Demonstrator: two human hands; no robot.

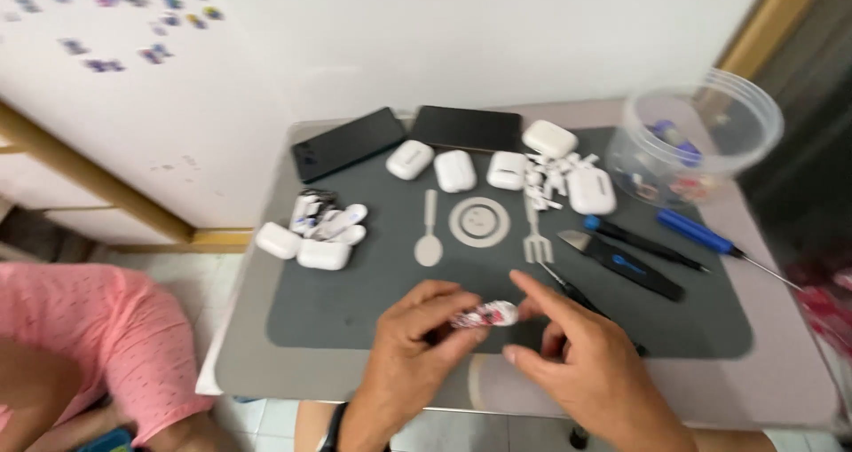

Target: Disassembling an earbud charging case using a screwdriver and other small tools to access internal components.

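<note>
1. Both hands sit at the near edge of the small table (266,363), at about 6 o'clock on the grey work mat (355,301).
2. At 7 o'clock, the left hand (410,350) is curled, its thumb and fingers pinched on one end of a small white pod with red and dark marks (484,314).
3. At 5 o'clock, the right hand (590,368) has its index finger stretched toward the pod's other end, the remaining fingers loosely bent; whether it touches the pod cannot be told through the blur.
4. So the pod lies between the two hands, just above the mat's near edge, held up by the left one.
5. Just beyond the right hand, black tweezers (568,288) run toward 1 o'clock.
6. At the mat's centre are printed outlines of a spoon (429,235), a round plate (479,221) and a fork (535,235).
7. At 9 o'clock lies a cluster of white earbud cases (311,243) with loose parts.
8. At 12 o'clock, two dark phones (417,133) lie flat, with a row of white cases (455,170) before them.
9. At 2 o'clock lie a black pry tool (626,264) and a blue-handled screwdriver (697,232).
10. Beyond them stands a clear plastic tub (701,133).
</note>
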